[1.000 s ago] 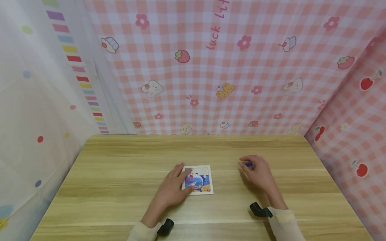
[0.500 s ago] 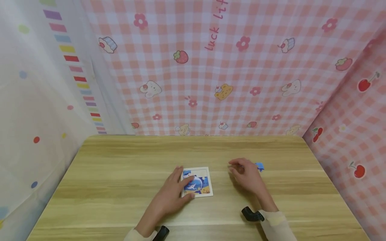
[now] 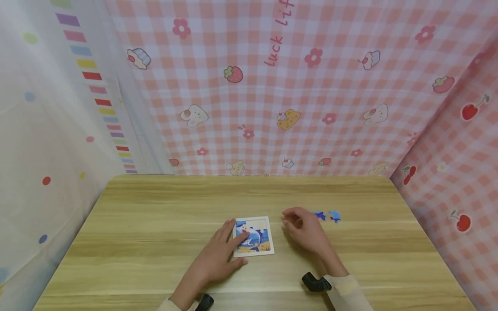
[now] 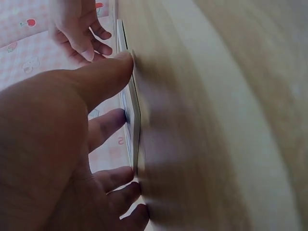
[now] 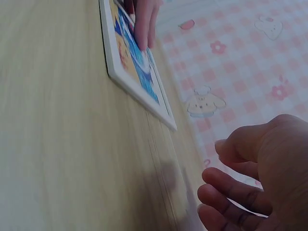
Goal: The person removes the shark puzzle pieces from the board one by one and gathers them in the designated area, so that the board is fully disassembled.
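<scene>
One desk (image 3: pixel 155 224), three views
Head looks forward and down from above; wrist views, low and close, share the framed puzzle (image 3: pixel 258 238).

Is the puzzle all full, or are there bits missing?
Not full: the puzzle shows a pale bare patch near its far edge, and blue pieces lie outside it on the table.

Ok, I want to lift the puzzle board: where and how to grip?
Probably pinch the puzzle board by its bare right rim, coming from the right: it is thin, lies flat, and the left hand covers part of its left side.
</scene>
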A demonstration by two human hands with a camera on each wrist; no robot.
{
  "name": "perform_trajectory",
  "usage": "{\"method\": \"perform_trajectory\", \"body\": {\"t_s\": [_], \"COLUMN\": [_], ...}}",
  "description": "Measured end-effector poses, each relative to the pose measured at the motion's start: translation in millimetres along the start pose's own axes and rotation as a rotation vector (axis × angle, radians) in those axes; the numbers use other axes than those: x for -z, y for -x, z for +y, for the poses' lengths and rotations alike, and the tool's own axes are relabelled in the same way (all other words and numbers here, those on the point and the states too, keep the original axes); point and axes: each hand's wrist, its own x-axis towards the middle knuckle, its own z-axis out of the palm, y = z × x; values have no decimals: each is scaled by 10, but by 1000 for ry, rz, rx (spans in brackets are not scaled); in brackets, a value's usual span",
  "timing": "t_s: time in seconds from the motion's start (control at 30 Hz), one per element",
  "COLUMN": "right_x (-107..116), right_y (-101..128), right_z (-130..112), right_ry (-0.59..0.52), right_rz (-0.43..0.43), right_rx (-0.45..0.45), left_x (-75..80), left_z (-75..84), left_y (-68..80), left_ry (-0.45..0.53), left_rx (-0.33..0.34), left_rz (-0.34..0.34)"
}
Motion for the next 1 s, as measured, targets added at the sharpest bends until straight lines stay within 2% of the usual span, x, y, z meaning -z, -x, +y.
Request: {"method": "perform_trajectory", "body": {"t_s": [0.53, 0.83, 1.0], "right_x": [-287, -448, -555], "right_y": [-88, -151, -186], "right_z": [-356, -497, -524], "right_ry": [-88, -91, -65], "right_rz": [-89, -153, -182], "right_rx": [35, 123, 132], "left_x": [19, 28, 33], "left_z": [0, -14, -11], "left_y": [16, -7, -11], "left_ry": [0, 13, 16], "left_rx": [4, 5, 21], "left_rz": [6, -7, -15]}}
